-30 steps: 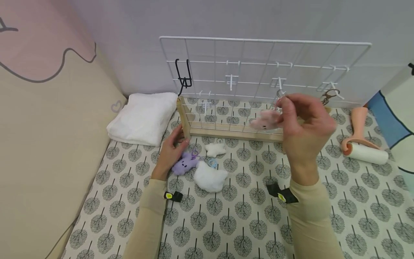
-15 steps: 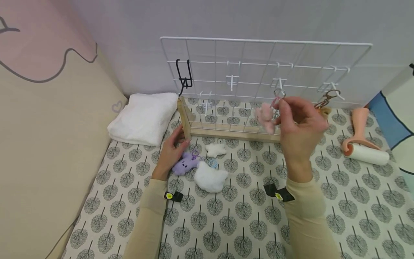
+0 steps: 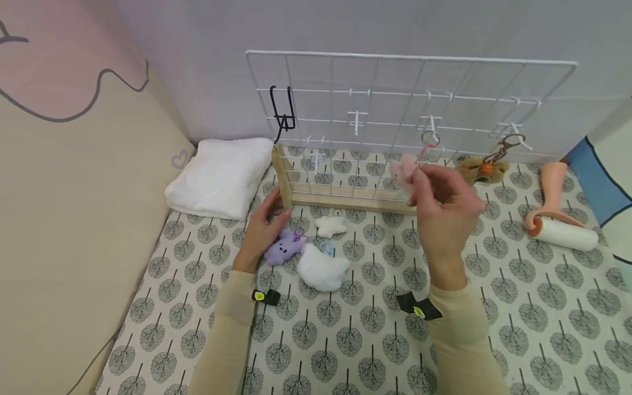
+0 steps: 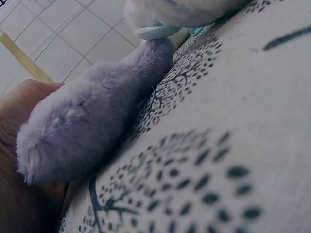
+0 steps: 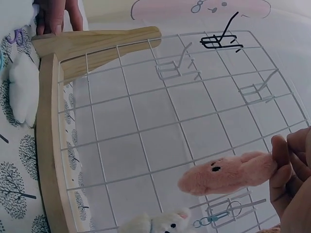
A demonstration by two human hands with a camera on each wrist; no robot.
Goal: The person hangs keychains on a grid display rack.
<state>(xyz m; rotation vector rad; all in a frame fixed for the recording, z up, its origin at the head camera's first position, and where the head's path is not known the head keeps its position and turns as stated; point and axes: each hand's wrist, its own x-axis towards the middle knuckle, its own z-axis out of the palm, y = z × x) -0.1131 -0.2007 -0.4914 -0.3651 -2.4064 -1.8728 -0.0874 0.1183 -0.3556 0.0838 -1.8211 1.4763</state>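
My right hand [image 3: 446, 214] pinches a small pink plush keychain [image 3: 402, 170] in front of the white wire grid rack [image 3: 340, 142]. Its metal ring [image 3: 430, 139] is at the tip of a white hook [image 3: 433, 126]; whether it is fully on I cannot tell. The right wrist view shows the pink plush [image 5: 226, 174] with eyes, fingertips at one end. My left hand [image 3: 260, 233] grips the rack's left wooden foot [image 3: 282, 178]. Just beside that hand lies a purple plush keychain [image 3: 283, 248], which fills much of the left wrist view.
Two white plush keychains, a larger one [image 3: 322, 269] and a smaller one [image 3: 331, 225], lie before the rack. A brown plush [image 3: 481, 170] hangs at right. A white plush [image 5: 158, 224] shows low in the right wrist view. Beyond sit a folded white towel [image 3: 222, 178] and lint roller [image 3: 563, 233].
My right hand has shifted from the keychain's ring down to the plush body and slightly left. More of the brown plush shows now. The left hand has kept its place.
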